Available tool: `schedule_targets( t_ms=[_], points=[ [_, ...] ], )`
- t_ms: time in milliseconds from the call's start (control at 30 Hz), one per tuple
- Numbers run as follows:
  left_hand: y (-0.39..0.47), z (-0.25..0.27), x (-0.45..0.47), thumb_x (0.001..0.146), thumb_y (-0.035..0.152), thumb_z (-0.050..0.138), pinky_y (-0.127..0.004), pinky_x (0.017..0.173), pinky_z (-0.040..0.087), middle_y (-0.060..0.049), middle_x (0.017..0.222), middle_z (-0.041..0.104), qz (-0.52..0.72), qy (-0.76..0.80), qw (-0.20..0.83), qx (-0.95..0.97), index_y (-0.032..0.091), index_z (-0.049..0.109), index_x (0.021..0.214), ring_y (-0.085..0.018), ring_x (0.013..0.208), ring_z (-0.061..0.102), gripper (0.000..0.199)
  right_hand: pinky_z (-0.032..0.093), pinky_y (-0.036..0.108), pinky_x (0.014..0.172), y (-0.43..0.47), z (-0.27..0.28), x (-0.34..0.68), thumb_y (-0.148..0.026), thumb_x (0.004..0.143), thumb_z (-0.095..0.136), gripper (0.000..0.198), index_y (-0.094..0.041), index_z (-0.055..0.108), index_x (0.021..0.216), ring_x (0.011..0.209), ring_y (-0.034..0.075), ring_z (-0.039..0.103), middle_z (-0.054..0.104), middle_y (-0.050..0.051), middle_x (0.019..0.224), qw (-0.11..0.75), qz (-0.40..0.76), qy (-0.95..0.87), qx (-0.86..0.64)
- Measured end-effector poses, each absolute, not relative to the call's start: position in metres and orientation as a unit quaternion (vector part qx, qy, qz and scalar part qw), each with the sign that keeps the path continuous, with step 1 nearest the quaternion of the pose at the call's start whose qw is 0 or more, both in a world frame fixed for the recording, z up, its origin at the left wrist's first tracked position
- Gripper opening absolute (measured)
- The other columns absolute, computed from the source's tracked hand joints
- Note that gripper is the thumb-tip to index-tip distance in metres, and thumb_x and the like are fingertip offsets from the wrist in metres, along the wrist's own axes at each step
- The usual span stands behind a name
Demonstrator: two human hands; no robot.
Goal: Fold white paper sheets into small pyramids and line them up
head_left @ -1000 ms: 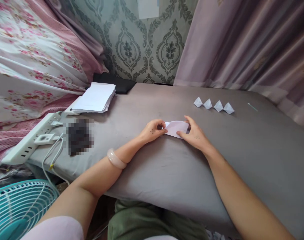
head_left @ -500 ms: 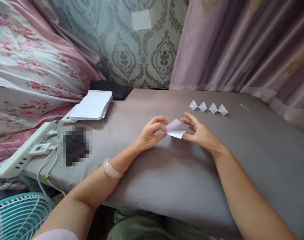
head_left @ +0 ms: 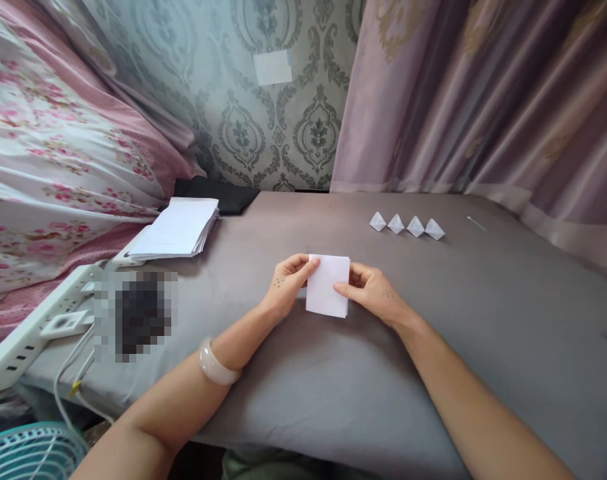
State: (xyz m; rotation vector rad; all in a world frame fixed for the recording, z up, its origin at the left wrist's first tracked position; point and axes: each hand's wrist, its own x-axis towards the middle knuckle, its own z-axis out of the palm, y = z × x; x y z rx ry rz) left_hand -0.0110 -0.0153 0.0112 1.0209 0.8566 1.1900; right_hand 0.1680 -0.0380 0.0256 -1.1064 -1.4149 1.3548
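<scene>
Left hand [head_left: 284, 288]: pinching the left edge of the folded paper [head_left: 328, 285], thumb on top, fingers curled behind.
Right hand [head_left: 372, 295]: gripping the paper's right edge, thumb pressed on its face.
Folded paper: white, roughly square, held between both hands just above the grey surface [head_left: 433, 333], mid-scene, near side.
Folded shapes [head_left: 406, 225]: four small white paper triangles in a row, far right of the hands, well apart from them.
Paper stack [head_left: 176, 229]: loose white sheets, far left on the grey surface.
Black cloth [head_left: 218, 195]: behind the stack, against the wall.
Power strip [head_left: 28, 333]: white, left edge, cables trailing down.
Bracelet [head_left: 216, 365]: pale, on the left wrist.
Fan [head_left: 26, 453]: teal grille, near left corner.
</scene>
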Motion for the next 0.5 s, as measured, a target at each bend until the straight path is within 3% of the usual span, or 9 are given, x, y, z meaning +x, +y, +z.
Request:
schedule_targets(
  t_ms=[100,500],
  points=[
    [-0.018,0.013,-0.01,0.07,0.045,0.075,-0.02,0.055,0.043,0.001,0.069,0.061,0.513,0.379,0.635,0.435,0.014,0.066,0.08,-0.007,0.058,0.052,0.033,0.05,0.035,0.085,-0.039,0.024,0.164,-0.034,0.071,0.074,0.033,-0.021,0.069,0.101,0.093,0.02,0.065,0.072,0.005,0.103,0.457,0.545,-0.549,-0.439],
    [-0.028,0.016,-0.004,0.072,0.046,0.071,-0.02,0.055,0.038,0.002,0.061,0.051,0.493,0.39,0.669,0.396,0.015,0.056,0.07,-0.008,0.056,0.048,0.035,0.046,0.03,0.068,-0.043,0.023,0.153,-0.049,0.07,0.073,0.032,-0.019,0.074,0.079,0.067,0.015,0.061,0.07,0.003,0.072,0.501,0.616,-0.417,-0.443]
  ],
)
